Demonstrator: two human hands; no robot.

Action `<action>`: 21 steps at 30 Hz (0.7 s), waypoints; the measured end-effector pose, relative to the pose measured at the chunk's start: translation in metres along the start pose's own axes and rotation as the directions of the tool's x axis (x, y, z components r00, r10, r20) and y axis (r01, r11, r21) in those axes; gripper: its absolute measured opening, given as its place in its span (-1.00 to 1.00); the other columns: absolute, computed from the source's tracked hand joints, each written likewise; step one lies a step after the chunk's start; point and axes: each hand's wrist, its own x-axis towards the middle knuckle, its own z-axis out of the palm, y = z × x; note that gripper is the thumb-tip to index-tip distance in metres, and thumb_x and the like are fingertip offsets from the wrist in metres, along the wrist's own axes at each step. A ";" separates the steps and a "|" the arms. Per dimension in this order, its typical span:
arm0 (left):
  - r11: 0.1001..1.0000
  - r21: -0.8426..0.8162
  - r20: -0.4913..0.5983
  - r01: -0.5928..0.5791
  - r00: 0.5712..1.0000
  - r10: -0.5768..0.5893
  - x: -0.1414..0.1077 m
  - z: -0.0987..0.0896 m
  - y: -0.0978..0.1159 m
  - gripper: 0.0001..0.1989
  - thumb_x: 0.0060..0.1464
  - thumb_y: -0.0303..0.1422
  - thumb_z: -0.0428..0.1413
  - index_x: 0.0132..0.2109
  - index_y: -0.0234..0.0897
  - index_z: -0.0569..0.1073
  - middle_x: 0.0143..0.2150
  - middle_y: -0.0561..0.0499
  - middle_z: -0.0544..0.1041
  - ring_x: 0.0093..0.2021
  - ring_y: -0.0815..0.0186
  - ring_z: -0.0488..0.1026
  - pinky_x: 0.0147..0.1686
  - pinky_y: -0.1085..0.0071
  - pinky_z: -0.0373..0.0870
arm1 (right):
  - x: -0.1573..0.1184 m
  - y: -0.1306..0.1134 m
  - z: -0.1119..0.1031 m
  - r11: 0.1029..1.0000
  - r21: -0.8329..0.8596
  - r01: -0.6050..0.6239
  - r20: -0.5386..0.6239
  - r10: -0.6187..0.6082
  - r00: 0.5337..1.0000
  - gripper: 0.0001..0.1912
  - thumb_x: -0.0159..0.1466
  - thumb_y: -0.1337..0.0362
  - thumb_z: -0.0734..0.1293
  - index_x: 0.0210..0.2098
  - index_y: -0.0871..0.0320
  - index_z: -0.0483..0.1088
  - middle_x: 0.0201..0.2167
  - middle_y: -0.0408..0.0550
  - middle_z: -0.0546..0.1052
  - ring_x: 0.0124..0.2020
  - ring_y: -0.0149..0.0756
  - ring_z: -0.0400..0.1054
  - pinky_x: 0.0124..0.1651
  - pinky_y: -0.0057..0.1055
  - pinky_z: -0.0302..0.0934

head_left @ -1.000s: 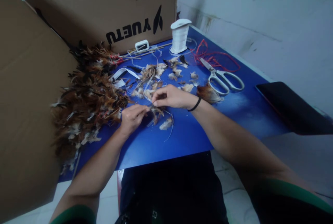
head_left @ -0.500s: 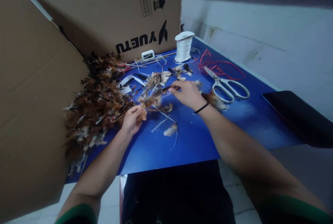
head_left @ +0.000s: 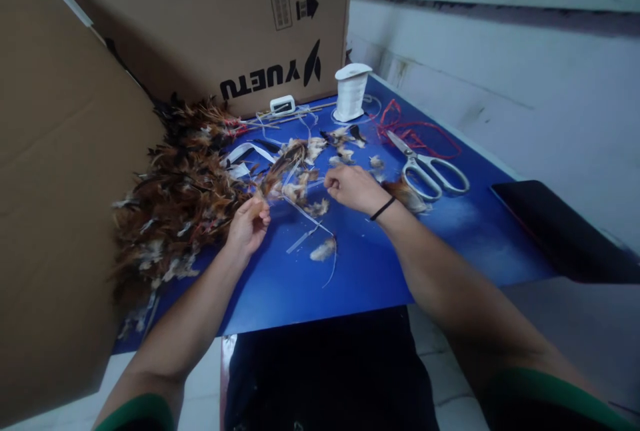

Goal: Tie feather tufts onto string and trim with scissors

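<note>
My left hand (head_left: 249,223) pinches a small bunch of brown feathers (head_left: 269,184) at the right edge of the big feather heap. The feathers' tips point up and away from the fingers. Over the middle of the table, my right hand (head_left: 354,188) has its fingers curled together, with a black band on the wrist. Whatever it may hold is too small to make out. Between the hands lie loose pale feathers (head_left: 316,207) and a thin white strip (head_left: 305,212). A fluffy feather (head_left: 323,250) rests nearer the front edge.
A brown feather heap (head_left: 185,197) fills the left side beside a cardboard box (head_left: 175,24). A white spool (head_left: 351,92) stands at the back. Scissors (head_left: 433,174), red string (head_left: 425,141) and a black case (head_left: 560,227) lie rightward on the blue table (head_left: 370,271).
My right hand has dropped slightly, and the dark feather in its fingers no longer shows. My left hand has shifted a little left, still pinching feathers. The view has moved slightly.
</note>
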 end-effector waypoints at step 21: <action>1.000 0.005 -0.007 0.011 1.000 -0.011 0.000 0.000 -0.005 -0.86 -0.19 -0.53 0.26 -0.47 -0.36 0.42 -0.59 0.11 0.42 -0.67 0.58 0.28 -0.68 0.68 0.25 | 0.025 0.015 0.024 0.999 0.039 -0.014 -0.020 0.014 1.000 -0.68 0.12 0.50 0.24 -0.19 0.20 0.51 -0.21 0.02 0.53 -0.24 -0.30 0.39 -0.08 -0.41 0.22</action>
